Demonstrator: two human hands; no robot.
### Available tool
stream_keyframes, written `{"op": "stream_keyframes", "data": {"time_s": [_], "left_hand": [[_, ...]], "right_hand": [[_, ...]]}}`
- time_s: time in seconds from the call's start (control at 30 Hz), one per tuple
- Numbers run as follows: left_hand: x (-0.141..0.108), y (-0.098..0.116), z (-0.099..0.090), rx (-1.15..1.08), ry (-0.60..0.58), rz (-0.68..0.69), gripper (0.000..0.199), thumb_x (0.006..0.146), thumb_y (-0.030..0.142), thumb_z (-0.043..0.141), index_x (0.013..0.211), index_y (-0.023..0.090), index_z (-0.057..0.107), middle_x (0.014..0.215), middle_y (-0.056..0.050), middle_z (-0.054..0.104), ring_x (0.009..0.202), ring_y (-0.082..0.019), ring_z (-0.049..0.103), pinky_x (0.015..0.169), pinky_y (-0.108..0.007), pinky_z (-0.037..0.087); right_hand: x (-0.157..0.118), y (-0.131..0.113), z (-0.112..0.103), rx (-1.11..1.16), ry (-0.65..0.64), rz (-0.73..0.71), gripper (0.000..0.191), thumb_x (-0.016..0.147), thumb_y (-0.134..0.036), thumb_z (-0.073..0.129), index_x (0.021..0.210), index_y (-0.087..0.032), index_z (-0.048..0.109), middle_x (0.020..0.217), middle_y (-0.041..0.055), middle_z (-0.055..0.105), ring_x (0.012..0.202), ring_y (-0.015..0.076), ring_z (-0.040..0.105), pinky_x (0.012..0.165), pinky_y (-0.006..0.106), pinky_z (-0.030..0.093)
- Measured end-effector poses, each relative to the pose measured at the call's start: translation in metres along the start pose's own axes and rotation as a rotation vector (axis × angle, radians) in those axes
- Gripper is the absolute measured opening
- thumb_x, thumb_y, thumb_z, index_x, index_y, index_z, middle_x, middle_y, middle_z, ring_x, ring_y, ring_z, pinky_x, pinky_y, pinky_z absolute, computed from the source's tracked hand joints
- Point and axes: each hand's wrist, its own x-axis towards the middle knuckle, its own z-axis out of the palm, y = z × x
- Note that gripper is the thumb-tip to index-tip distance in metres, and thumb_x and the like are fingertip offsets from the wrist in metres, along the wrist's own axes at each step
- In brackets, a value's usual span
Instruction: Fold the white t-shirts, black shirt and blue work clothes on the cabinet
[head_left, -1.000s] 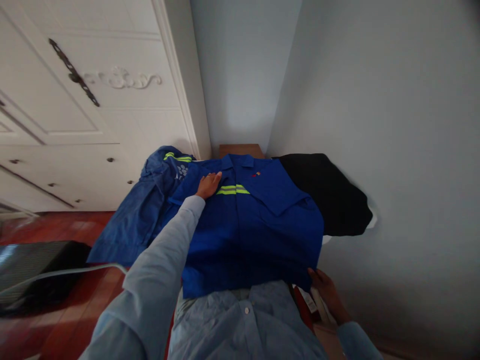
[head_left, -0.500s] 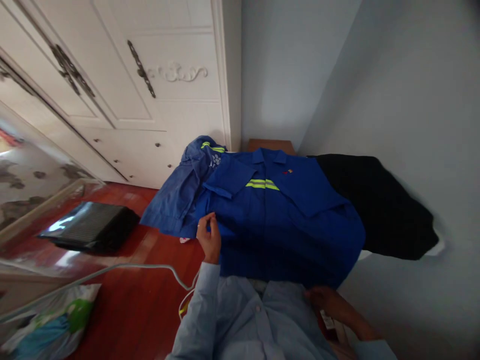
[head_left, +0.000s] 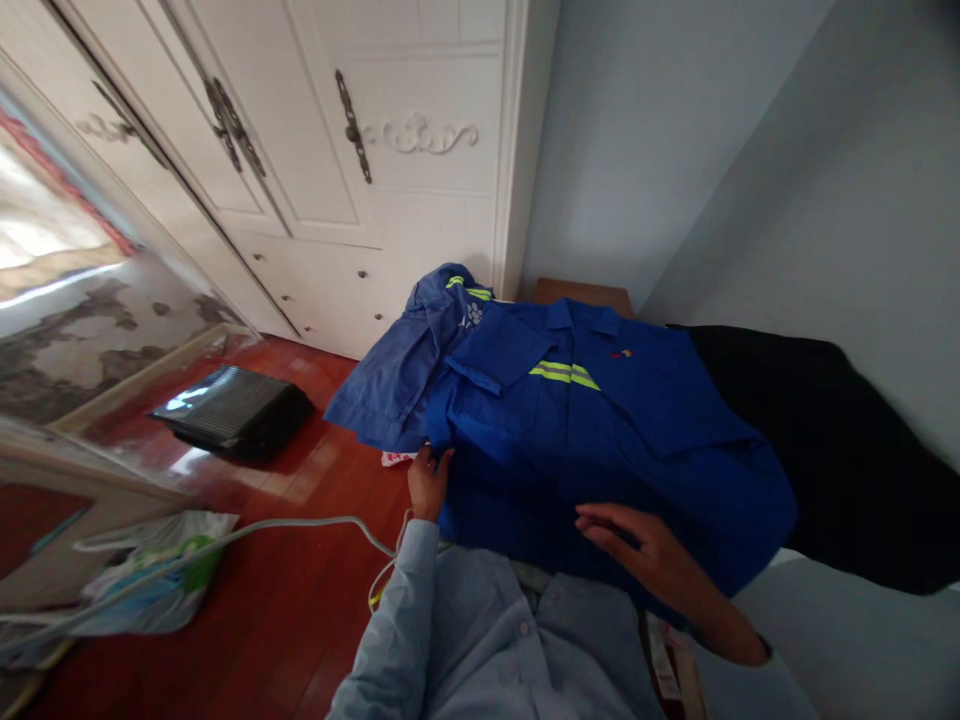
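Shirt (head_left: 577, 445) lying front-up between faded jacket (head_left: 397, 365) and black cloth (head_left: 832, 440) calls for gentle, even tension from the left hand (head_left: 428, 485), fingers pinching its side edge, and light pressure from the right hand (head_left: 646, 552), fingers loosely open over its lower front.

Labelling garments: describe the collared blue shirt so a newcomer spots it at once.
Start at the tall white panelled wardrobe and look below its right edge. The bright blue collared short-sleeved cloth shirt lies spread between a faded blue garment and a black cloth. Its brighter blue and small red-and-yellow chest emblem set it apart.
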Motion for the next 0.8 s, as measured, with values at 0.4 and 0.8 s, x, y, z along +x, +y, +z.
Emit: {"op": "stream_keyframes", "data": {"time_s": [0.4, 0.8], "left_hand": [[-0.004, -0.004, -0.058, -0.683, -0.311, -0.272, 0.038, 0.063, 0.051, 0.083, 0.078, 0.018, 0.072, 0.071, -0.002, 0.07, 0.061, -0.018, 0.063, 0.061, -0.031, 0.051], [-0.008, -0.005, -0.067, -0.806, -0.116, -0.458, 0.037, 0.052, 0.054, 0.076, 0.071, 0.022, 0.074, 0.075, -0.006, 0.077, 0.084, -0.033, 0.074, 0.084, -0.046, 0.06]], "right_hand": [[0.22, -0.019, -0.02, -0.663, 0.064, -0.517, 0.059, 0.094, -0.051, 0.059, 0.139, -0.011, 0.06, 0.151, 0.0192, 0.052, 0.142, 0.0356, 0.044, 0.119, 0.055, 0.033], [0.218, -0.01, -0.018, -0.706, 0.115, -0.534, 0.062, 0.098, -0.056, 0.051, 0.141, -0.012, 0.059, 0.153, 0.0185, 0.049, 0.145, 0.0344, 0.041, 0.121, 0.054, 0.03]]}}
